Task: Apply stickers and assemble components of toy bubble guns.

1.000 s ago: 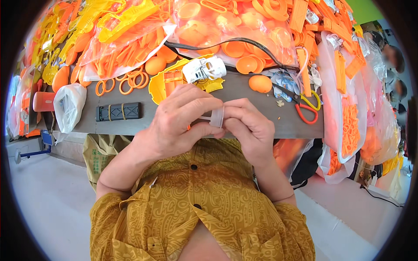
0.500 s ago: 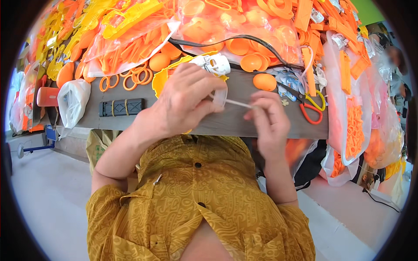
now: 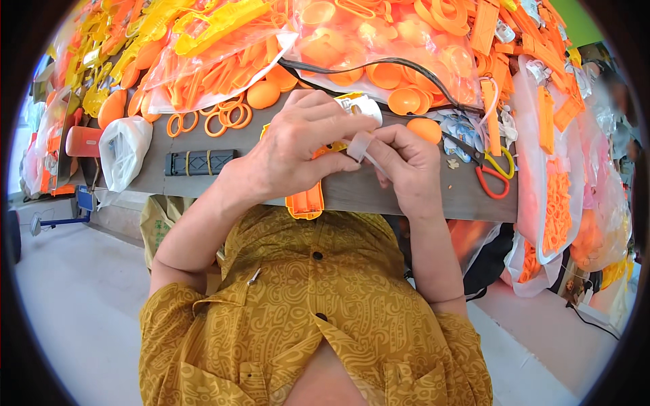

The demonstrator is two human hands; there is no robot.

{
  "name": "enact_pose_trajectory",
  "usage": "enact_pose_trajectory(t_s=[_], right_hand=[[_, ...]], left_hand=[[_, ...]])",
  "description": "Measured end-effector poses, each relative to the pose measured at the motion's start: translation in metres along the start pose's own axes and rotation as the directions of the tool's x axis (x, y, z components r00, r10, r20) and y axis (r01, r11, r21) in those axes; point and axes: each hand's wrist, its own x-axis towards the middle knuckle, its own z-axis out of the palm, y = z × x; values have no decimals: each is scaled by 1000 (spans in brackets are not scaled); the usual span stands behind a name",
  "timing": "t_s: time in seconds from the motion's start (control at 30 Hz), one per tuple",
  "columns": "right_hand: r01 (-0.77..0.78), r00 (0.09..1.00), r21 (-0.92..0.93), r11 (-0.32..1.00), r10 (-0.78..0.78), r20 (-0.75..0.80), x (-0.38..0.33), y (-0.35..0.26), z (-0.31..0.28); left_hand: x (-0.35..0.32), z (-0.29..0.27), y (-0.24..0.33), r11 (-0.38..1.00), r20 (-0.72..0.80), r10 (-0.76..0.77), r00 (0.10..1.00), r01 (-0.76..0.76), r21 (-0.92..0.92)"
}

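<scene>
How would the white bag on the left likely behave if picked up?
The white bag would probably be floppy, as its walls look thin and creased. It may crumple when pinched, having no visible stiff frame. It seems light, though its contents are unclear.

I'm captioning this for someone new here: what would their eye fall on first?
Probably the mass of orange and yellow plastic parts filling the far side of the table. Next, in the middle, the left hand and right hand meet at a small translucent piece. To the right lie scissors with red and yellow handles.
</scene>
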Motion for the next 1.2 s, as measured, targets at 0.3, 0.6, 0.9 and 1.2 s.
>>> enact_pose_trajectory(t_s=[0.3, 0.6, 0.9, 1.2], right_hand=[[1, 993, -98, 995, -12, -115, -11, -1, 11], [-10, 995, 117, 993, 21, -100, -15, 8, 16], [52, 951, 189, 981, 9, -308, -22, 23, 14], [-26, 968, 471, 882, 139, -207, -22, 22, 20]], left_hand=[[-3, 3, -2, 987, -73, -127, 989, 119, -109], [-3, -2, 0, 977, 5, -152, 988, 151, -149], [-3, 10, -4, 999, -103, -17, 995, 12, -42], [-3, 6, -11, 997, -21, 63, 998, -62, 55]])
